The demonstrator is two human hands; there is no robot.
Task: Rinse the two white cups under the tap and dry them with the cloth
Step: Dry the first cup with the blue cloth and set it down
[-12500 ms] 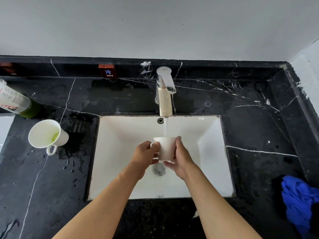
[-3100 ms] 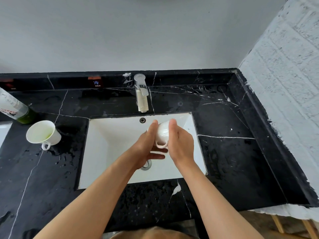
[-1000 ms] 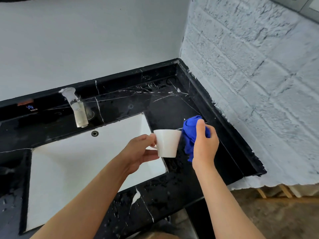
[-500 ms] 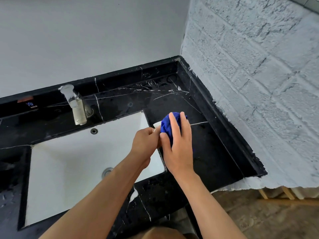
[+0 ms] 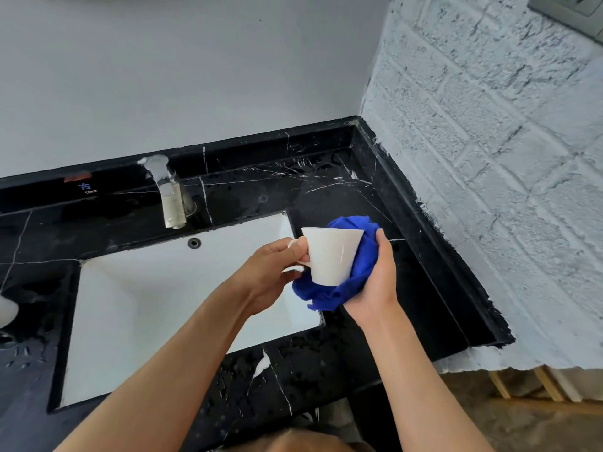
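Over the sink's (image 5: 137, 308) right edge, the left hand (image 5: 267, 275) is pinching the cup (image 5: 329, 256) handle, fingers clamped; the right hand (image 5: 378, 282) is pressing the cloth (image 5: 336, 295) around it, near the tap (image 5: 169, 194).

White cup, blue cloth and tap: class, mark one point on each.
white cup (image 5: 331, 256), head view, on its outer side wall.
blue cloth (image 5: 326, 296), head view, on the folds under the cup.
tap (image 5: 171, 203), head view, on the spout.

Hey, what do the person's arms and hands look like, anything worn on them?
Both forearms are bare right up to the bottom edge of the picture, with no sleeves showing. The left hand and the right hand have no gloves, and no watch, ring or bracelet shows.
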